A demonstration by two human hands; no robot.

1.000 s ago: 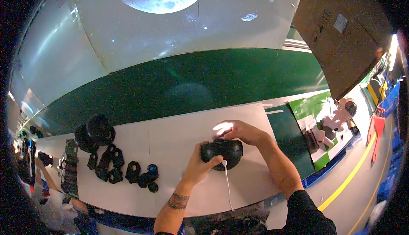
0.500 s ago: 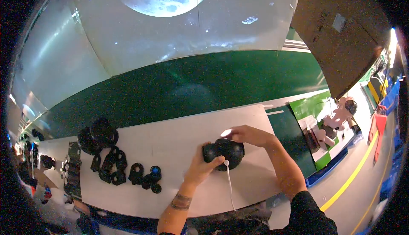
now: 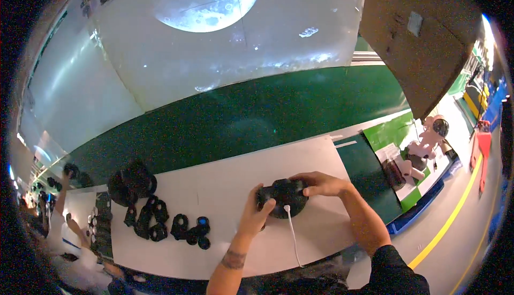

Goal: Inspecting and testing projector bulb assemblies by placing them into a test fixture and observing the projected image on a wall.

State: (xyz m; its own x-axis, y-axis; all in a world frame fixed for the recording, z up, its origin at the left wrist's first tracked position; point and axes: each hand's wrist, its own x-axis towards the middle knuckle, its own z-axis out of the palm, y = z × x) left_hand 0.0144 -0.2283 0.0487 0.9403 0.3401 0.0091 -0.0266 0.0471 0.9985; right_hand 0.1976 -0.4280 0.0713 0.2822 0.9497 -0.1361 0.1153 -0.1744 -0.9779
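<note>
While both hands hold a rounded black device [image 3: 289, 194], loose black parts fill the table's left

Seen from the head view, the white worktable [image 3: 321, 241] carries two large black spherical shells [image 3: 133, 182] at its far left, with black ring-shaped parts [image 3: 143, 223] nearer and a cluster of small round black pieces [image 3: 199, 233], one blue-topped, to their right. These lie well apart from the left hand [image 3: 256, 215]. A white cable [image 3: 293, 236] runs from the device across the table's near edge, between the forearms. To the right, a white astronaut figure [image 3: 428, 141] with a dark visor rests on a green-and-white sheet [image 3: 385, 134], below an overhanging cardboard sheet [image 3: 417, 33]. Someone else's hand [image 3: 75, 224] shows at far left.

The device is above the table's right half. Its long axis runs roughly left to right, bigger lobe rightward, cable side facing the wearer. The left hand clasps the smaller end, thumb in front; the right hand [image 3: 323, 184] curls around the bigger lobe's far right.
</note>
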